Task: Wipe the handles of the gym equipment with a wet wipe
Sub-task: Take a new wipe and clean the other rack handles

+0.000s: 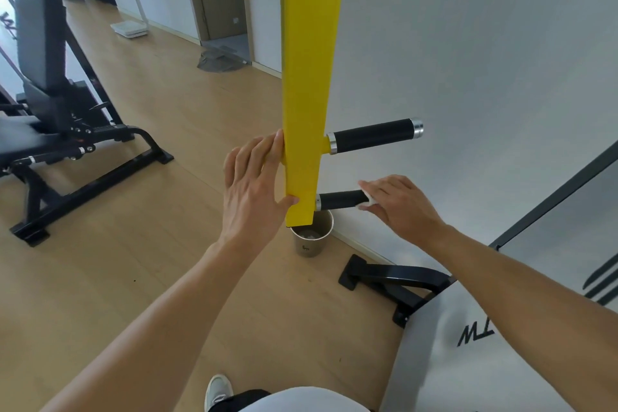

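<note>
1. Handles on the yellow bar [309, 77]: the lower handle [339, 200] is a short black grip that sticks out to the right near the bar's bottom end, and the upper handle [374, 135] sticks out the same way higher up, with a silver cap at its tip.
2. Fingers [384, 185] of the right hand [403, 206] are curled round the outer end of the lower handle, pressing a white wet wipe [369, 200] against it; only a small fold of the wipe shows between the fingers and the thumb.
3. Fingers [254, 157] of the left hand [250, 191] lie fairly straight and close together against the bar's left edge, at about the height of the upper handle, with the thumb touching the bar lower down, near its bottom corner.
4. Both forearms are bare and reach up toward the bar from the lower part of the view.
5. Just below the bar's bottom end a paper cup [312, 237] stands on the wooden floor [133, 278], beside the white wall.
6. Right of the bar and lower, a grey pad [485, 361] with black lettering sits on a black frame.
7. Well to the left of the bar stands a black weight bench [50, 104].
</note>
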The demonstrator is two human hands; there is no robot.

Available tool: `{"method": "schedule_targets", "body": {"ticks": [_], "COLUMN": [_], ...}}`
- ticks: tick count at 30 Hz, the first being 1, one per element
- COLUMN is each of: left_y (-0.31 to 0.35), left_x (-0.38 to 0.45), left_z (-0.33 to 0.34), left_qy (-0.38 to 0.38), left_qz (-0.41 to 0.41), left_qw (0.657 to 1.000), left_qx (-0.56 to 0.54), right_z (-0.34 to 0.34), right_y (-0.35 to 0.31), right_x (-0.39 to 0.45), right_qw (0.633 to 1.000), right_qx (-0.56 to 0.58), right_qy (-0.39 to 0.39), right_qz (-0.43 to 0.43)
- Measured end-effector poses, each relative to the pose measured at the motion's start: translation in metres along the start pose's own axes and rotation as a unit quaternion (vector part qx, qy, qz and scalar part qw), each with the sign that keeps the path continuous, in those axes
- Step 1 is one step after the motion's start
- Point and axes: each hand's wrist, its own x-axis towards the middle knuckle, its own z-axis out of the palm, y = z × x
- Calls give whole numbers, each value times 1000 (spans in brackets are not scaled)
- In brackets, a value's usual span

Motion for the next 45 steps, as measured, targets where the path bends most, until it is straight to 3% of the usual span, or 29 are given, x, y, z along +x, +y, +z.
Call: {"method": "schedule_targets", "body": {"ticks": [3, 8, 13, 17, 20, 25, 30, 33, 36, 40, 45], "left_y": [4, 7, 4, 5, 8, 5, 0, 1, 6, 11, 6], "left_x": [2, 4, 4, 5, 6, 5, 2, 2, 2, 3, 3], "left_z": [2, 4, 4, 5, 7, 5, -1, -1, 0, 1, -3], "left_qy": [-2, -8, -8, 0, -2, -11, -15, -15, -15, -29, -40], "left_qz": [-1, 11, 12, 6, 1, 5, 10, 9, 3, -6, 1], "left_qw": [1000, 1000, 1000, 1000, 1000, 1000, 1000, 1000, 1000, 1000, 999], "left_qx": [-4, -4, -5, -8, -11, 1, 4, 0, -4, -8, -1], "right_z": [6, 22, 14, 4, 12, 31, 25, 17, 17, 30, 29], "right_y": [-18, -82, -36, 8, -21, -87, -43, -5, -14, -69, -53], "right_x": [4, 35, 12, -16, 0, 40, 15, -10, -10, 27, 27], "right_qw": [999, 1000, 999, 997, 994, 998, 999, 998, 994, 999, 997], "right_qx": [-35, 25, -40, -36, -73, -8, -31, -7, -11, 1, -29], "right_qy": [4, 0, -12, 24, 48, 62, 28, 54, 63, 1, 34], "right_qz": [20, 8, -20, 66, 68, 26, -29, 41, 85, 35, -70]}}
